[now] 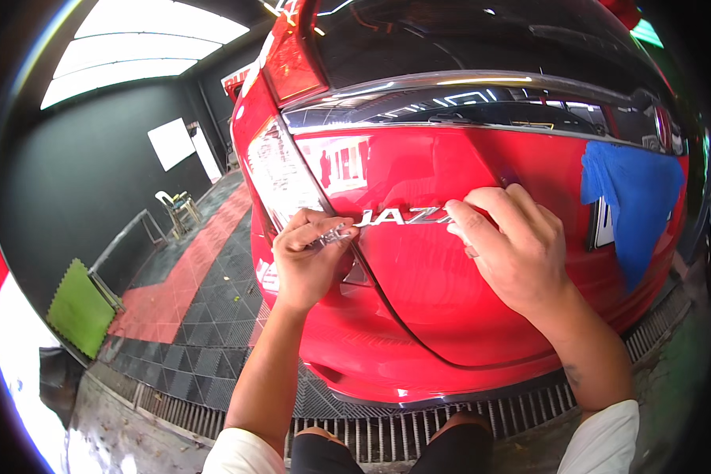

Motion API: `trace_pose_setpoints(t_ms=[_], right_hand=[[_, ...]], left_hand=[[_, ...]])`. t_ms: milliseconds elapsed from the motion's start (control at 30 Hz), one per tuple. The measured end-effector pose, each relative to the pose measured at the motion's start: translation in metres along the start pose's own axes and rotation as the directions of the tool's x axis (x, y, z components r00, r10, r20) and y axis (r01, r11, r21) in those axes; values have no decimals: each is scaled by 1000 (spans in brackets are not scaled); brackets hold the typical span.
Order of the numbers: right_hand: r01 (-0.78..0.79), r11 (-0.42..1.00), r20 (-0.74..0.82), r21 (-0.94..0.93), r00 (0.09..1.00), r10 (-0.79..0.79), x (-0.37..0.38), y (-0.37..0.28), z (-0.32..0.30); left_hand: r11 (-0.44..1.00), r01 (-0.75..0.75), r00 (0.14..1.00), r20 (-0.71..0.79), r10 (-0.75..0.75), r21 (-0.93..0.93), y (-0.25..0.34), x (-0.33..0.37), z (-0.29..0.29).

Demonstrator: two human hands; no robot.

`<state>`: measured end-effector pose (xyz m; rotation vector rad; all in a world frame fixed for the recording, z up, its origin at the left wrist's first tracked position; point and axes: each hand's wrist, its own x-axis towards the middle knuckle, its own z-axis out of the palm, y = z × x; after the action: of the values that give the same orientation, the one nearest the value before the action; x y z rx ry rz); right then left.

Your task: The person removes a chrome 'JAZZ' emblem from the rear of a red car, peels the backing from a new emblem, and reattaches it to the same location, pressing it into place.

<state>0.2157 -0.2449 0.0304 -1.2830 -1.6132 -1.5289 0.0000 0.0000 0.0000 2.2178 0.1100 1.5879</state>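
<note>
Silver raised-letter car emblem [403, 216] runs across the red tailgate [419, 292] of a car, between my two hands. My left hand [306, 257] is closed at the emblem's left end, beside the tail light [288, 170]. A small clear, shiny piece [333, 235] shows between its fingers; its kind is unclear. At the other end, my right hand [517, 241] pinches with thumb and fingertips close against the last letter. Something whitish shows by those fingertips, too small to name. The emblem's right end is partly covered by my fingers.
A blue cloth [636, 197] hangs over the licence plate [603, 225] on the right. Below the bumper runs a metal floor grate [403, 438]. A green mat [79, 310] leans at the left, and a chair [178, 209] stands farther back on the tiled floor.
</note>
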Motion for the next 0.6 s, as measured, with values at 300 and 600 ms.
trace_pose_setpoints(t_ms=[300, 600], right_hand=[[-44, 997, -28, 56, 999, 45, -9, 3, 3], [-7, 1000, -45, 21, 999, 8, 3, 4, 5]], left_hand=[[997, -21, 999, -30, 18, -74, -8, 0, 8], [995, 70, 995, -72, -74, -65, -9, -1, 8]])
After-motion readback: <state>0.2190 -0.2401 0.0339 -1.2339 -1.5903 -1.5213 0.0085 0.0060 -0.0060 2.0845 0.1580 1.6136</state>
